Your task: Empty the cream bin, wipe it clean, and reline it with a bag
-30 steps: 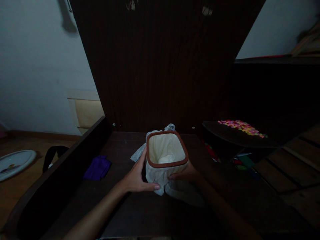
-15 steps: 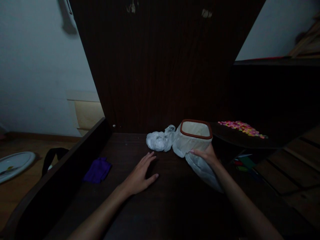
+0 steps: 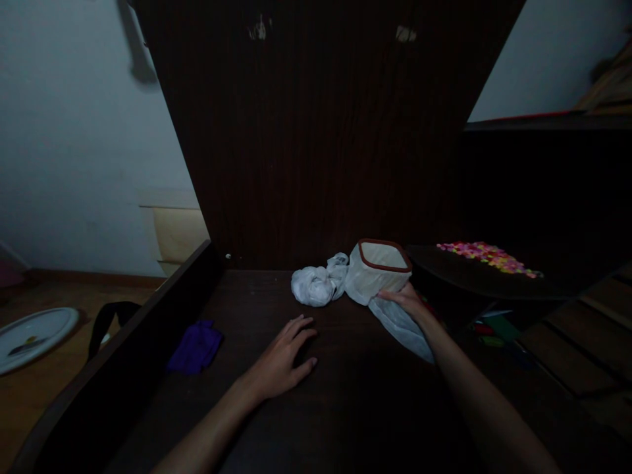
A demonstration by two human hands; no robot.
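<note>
A small square bin with a brown rim [image 3: 386,267] stands near the back of the dark wooden surface, with a white plastic bag [image 3: 365,284] drawn over its side. My right hand [image 3: 402,297] is closed at the bin's lower front right, its thumb pointing left across the bag; some fingers are hidden. Loose bag film [image 3: 407,332] trails beneath that wrist. A crumpled white plastic bag [image 3: 316,286] lies against the bin's left side. My left hand [image 3: 282,361] rests low over the surface in front of it, fingers spread and holding nothing.
A folded purple cloth [image 3: 195,347] lies at left, beside the raised wooden side board [image 3: 133,349]. A tall dark panel [image 3: 306,131] rises behind. Many small colourful pieces [image 3: 488,255] cover part of a shelf at right. A white oval lid-like object [image 3: 39,336] is on the floor.
The bin has shifted slightly left and back, closer to the panel, with my right hand on it. My left hand keeps nearly the same pose. The camera view has tilted a little.
</note>
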